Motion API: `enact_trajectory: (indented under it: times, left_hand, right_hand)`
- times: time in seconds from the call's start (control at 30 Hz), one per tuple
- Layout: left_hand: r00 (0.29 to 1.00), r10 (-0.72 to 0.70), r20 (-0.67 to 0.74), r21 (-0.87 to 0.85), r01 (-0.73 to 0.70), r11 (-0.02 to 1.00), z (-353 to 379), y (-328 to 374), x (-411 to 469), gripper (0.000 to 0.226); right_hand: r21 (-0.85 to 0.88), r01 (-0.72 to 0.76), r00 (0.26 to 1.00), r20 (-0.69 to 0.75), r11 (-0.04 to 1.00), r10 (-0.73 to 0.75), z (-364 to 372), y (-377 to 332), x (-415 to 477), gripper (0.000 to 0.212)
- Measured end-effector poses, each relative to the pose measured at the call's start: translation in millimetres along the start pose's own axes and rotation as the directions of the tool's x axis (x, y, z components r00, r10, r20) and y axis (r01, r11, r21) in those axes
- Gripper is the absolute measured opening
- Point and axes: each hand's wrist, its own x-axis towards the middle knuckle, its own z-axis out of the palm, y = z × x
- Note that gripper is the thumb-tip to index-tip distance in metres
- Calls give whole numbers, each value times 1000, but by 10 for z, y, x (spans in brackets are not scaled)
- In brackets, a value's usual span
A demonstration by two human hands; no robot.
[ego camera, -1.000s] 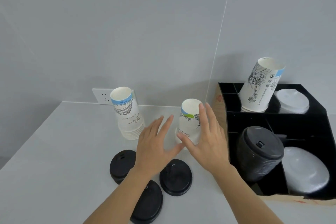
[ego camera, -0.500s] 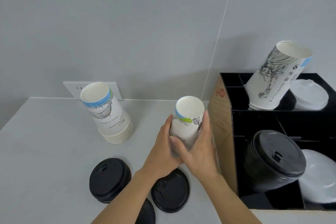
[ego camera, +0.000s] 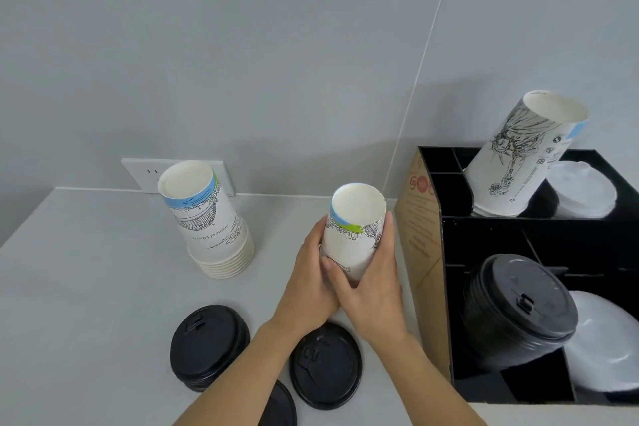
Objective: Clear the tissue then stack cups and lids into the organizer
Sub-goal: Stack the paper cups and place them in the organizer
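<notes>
The grey counter [ego camera: 86, 287] is smooth and matt, and it runs back to a plain grey wall [ego camera: 242, 45] with a white socket [ego camera: 145, 173] low on it. At the right stands the organizer [ego camera: 446, 287], a black box with thin dividers and a brown cardboard side printed in red. In its back compartments I see one tilted stack of tall paper cups [ego camera: 518, 162] with an ink drawing on it, and beside it white plastic lids [ego camera: 584, 190], slightly ridged. In front sits a leaning column of black lids [ego camera: 515, 311], glossy and round, with more white lids [ego camera: 608, 353] just to its right.

On the counter to my left is a stack of paper cups [ego camera: 214, 225], nested bottom-up, about seven rims showing, blue band at the top. Near my forearms lie three piles of black lids: one pile [ego camera: 209, 346] at the left, one [ego camera: 325, 367] under my wrists, and a third [ego camera: 280, 405] cut off by the bottom edge.

Between my hands is the small paper cup stack [ego camera: 356, 228], bottom-up, white with a blue and green band, just beside the organizer's cardboard side; how many cups are nested in it I cannot tell. My left hand [ego camera: 307, 287] wraps its left side and my right hand [ego camera: 377, 284] its right, both closed firmly around it, thumbs meeting in front.
</notes>
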Motion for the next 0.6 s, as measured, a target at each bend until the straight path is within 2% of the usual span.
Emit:
enact_trajectory:
  times: [0.13,0.3,0.5,0.6]
  left_hand:
    - [999,36,-31,12,-35,999,-58,122,18,76]
    - [990,129,-61,65,-125,990,-264,404,58,90]
    - [972,210,-109,83,-202,976,-613,775,67,85]
    - [954,244,-176,162,-217,963,-813,952,60,92]
  right_hand:
    - [39,84,996,-8,996,-83,-51,-142,70,98]
    - [5,198,980,-33,980,-198,-140,-477,131,99]
    - [26,295,955,-43,955,-294,-183,-1000,191,98]
    - [43,338,941,-46,940,-336,-160,-1299,230,99]
